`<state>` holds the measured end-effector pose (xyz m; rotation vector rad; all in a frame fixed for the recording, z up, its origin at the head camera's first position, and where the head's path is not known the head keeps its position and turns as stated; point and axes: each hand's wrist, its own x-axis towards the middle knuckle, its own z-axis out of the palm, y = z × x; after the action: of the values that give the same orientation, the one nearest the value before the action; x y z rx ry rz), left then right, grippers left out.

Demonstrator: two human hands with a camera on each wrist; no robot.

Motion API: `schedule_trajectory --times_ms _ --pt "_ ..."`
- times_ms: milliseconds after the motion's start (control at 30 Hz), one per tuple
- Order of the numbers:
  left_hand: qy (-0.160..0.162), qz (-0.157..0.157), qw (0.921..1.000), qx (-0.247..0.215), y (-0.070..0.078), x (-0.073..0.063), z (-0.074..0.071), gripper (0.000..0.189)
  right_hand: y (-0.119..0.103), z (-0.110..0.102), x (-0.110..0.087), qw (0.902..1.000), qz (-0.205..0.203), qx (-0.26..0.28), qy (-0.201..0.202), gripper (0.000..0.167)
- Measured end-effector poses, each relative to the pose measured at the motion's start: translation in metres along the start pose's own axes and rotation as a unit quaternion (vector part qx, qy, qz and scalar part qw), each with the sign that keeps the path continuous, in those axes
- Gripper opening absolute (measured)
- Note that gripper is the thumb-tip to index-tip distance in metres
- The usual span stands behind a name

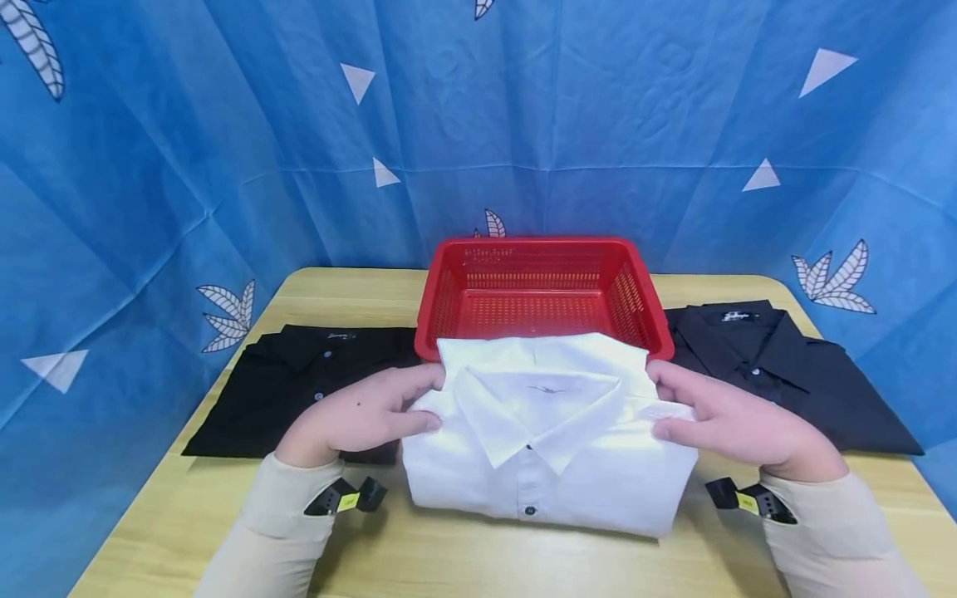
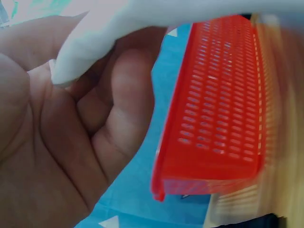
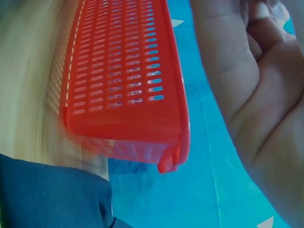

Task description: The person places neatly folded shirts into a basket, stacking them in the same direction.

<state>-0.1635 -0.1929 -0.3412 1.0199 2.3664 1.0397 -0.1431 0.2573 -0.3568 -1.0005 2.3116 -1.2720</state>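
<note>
A white collared shirt (image 1: pixel 478 482), folded into a rectangle with its collar facing up, is held between the two hands above the near part of the table. My left hand (image 1: pixel 366 411) pinches its left side, thumb on top and fingers behind. On the opposite side my right hand (image 1: pixel 736 415) grips the shirt the same way. White cloth (image 2: pixel 137 19) crosses over the fingers in the left wrist view. The right wrist view shows the palm and curled fingers, with the shirt out of sight. Just beyond the shirt stands a red perforated basket (image 1: pixel 538 245), partly covered by it.
A folded black shirt (image 1: pixel 247 399) lies on the table's left, partly behind the left arm. On the right lies a folded dark navy shirt (image 1: pixel 852 399). The wooden table (image 1: pixel 359 291) backs onto a blue patterned curtain (image 1: pixel 553 108).
</note>
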Motion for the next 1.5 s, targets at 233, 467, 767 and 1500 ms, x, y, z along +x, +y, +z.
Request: schedule_trajectory --times_ms 233,467,767,1500 --pt "0.048 -0.019 0.9986 0.013 0.011 -0.001 -0.012 0.042 -0.002 0.000 0.000 0.9970 0.000 0.052 0.057 0.035" --pt "0.082 -0.031 0.9961 0.005 0.017 0.001 -0.020 0.045 -0.008 -0.005 0.008 0.9938 -0.002 0.068 0.088 0.035" --pt "0.112 -0.032 0.9932 -0.008 0.016 0.020 -0.030 0.048 -0.019 -0.028 0.024 0.9920 0.031 0.020 0.121 0.039" --pt "0.198 -0.064 0.9777 -0.030 -0.002 0.081 -0.074 0.050 -0.015 -0.080 0.087 0.9591 0.157 0.054 0.229 0.059"
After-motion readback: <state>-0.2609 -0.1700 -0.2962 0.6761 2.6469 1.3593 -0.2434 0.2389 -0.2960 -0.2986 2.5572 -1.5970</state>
